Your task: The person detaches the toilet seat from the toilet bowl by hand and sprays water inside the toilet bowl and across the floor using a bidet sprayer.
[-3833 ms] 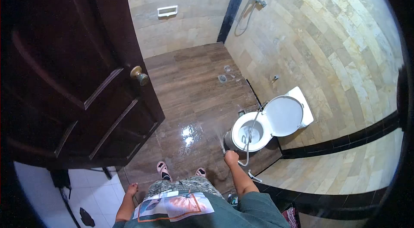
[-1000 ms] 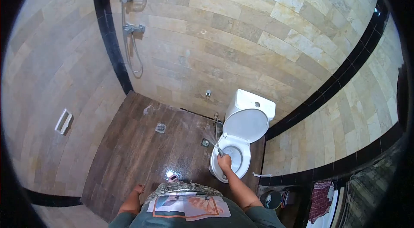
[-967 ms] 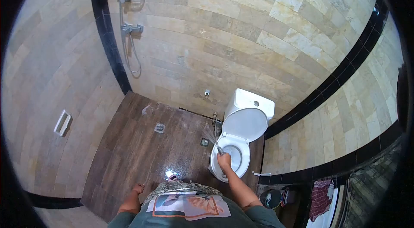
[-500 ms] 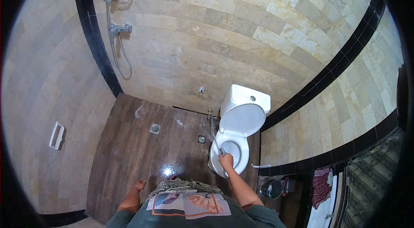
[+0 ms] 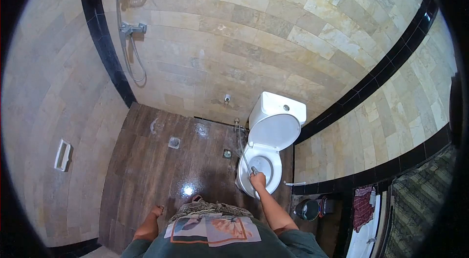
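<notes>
My right hand [image 5: 258,180] is wrapped round a metal spray nozzle [image 5: 254,170] above the front of the toilet bowl. From the nozzle a thin hose [image 5: 243,146] runs up to a valve low on the wall. The white toilet [image 5: 277,128] has its lid raised against the tank, and its bowl is open beneath my hand. My left hand [image 5: 157,210] hangs low at my left side, away from any object; its fingers look curled, but what they hold, if anything, is too small to tell.
Wet brown floor [image 5: 146,160] has a square drain [image 5: 174,142] and a smaller one [image 5: 227,153]. A shower fixture [image 5: 132,28] is on the back wall, a white holder [image 5: 63,155] at left. Lower right are a dark bucket [image 5: 308,209] and a red cloth [image 5: 363,209].
The view has swung right from the door, then shifted slightly further. My right hand has moved from beside the toilet to over its bowl, and the spray seen earlier no longer shows clearly.
</notes>
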The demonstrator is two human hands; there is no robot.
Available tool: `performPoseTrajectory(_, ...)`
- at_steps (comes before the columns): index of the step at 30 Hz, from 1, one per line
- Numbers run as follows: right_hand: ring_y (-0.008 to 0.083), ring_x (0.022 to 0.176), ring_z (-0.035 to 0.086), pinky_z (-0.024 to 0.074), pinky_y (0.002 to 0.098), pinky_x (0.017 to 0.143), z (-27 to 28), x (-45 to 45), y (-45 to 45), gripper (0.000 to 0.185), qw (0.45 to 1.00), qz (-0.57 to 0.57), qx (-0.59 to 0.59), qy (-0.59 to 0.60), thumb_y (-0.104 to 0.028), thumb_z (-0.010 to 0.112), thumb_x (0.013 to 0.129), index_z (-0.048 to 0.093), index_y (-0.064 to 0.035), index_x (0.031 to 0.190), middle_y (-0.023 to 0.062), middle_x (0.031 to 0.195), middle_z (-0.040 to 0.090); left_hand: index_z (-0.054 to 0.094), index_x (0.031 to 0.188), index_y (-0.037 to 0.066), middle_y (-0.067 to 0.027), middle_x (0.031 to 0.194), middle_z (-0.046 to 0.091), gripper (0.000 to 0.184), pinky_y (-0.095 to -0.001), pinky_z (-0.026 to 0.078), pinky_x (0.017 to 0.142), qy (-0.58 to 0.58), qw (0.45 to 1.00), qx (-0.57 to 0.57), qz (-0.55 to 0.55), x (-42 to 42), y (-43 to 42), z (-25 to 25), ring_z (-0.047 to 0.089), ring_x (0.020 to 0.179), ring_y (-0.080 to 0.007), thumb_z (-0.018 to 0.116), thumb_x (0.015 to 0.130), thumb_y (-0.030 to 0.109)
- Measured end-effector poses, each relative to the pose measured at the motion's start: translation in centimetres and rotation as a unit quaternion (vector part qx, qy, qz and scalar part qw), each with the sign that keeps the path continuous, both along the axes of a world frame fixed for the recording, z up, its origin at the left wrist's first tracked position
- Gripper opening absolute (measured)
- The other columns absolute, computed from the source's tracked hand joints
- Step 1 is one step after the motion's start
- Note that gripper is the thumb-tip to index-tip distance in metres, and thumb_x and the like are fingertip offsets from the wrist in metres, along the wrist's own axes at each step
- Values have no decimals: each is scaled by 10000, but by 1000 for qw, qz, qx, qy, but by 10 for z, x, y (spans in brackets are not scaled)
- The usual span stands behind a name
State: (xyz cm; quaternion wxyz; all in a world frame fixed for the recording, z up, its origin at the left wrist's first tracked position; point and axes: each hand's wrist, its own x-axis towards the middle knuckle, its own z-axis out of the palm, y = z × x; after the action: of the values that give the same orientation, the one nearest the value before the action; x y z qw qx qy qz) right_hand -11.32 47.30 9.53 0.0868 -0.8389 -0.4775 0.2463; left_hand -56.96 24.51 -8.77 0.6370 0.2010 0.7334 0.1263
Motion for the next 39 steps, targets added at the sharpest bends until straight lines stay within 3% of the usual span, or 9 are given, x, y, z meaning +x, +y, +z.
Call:
performPoseTrajectory(8,337,702,536,421,379,638,14,8,2,309,999,-32,3,8,-252,516,638,560,46,704,235,720,536,483,881,-45,-125,735,533,360,-307,445,584,77,997,9,-1,9,0,23,524,633,-215,451,747,288)
performPoseTrajectory(14,337,717,533,421,373,650,-4,7,-15,316,999,-10,-31,15,-256,528,636,558,46,724,224,733,540,483,882,-47,-132,728,531,379,-314,441,574,77,997,27,2,3,-6,-20,521,636,-228,464,745,306)
performPoseTrajectory(19,348,713,527,413,377,643,-8,10,-25,348,997,15,32,69,-290,528,651,553,52,715,225,719,540,491,856,-29,-122,709,529,368,-319,423,541,82,996,-17,-34,20,12,61,521,640,-212,443,755,322)
performPoseTrajectory(24,307,588,537,394,367,564,29,25,-38,325,975,-143,105,131,-270,552,661,542,54,671,204,613,539,498,852,30,-96,804,546,284,-346,417,564,69,995,-52,-57,13,19,18,536,705,-238,469,738,288)
performPoseTrajectory(27,258,512,518,395,358,518,-52,89,-58,290,950,-257,117,132,-227,577,654,517,55,622,171,562,527,484,879,29,-95,801,542,299,-342,419,553,42,994,-34,-91,10,9,-12,533,692,-231,471,737,292)
performPoseTrajectory(30,194,392,452,355,323,385,-28,122,-90,246,902,-350,157,199,-194,560,683,466,10,583,98,470,459,469,907,29,-94,797,538,316,-338,422,542,16,993,-18,-111,-10,-17,-51,530,680,-223,474,737,295)
performPoseTrajectory(34,150,305,375,309,273,280,-17,162,-130,219,778,-495,199,332,-173,524,717,402,-32,604,42,409,370,450,944,28,-92,793,533,343,-333,425,527,4,993,6,-116,34,40,-43,525,663,-213,477,737,300)
performPoseTrajectory(38,156,297,363,323,289,280,-35,202,-168,186,728,-533,197,384,-167,496,730,399,-27,655,47,413,357,431,981,28,-90,788,527,372,-327,427,512,0,994,36,-103,72,75,-31,521,646,-203,480,737,305)
performPoseTrajectory(39,156,296,359,329,300,284,-43,214,-175,162,763,-527,161,339,-161,488,732,399,-29,701,45,404,344,431,981,28,-90,788,527,372,-327,427,512,3,993,39,-107,86,79,-21,521,646,-203,480,737,305)
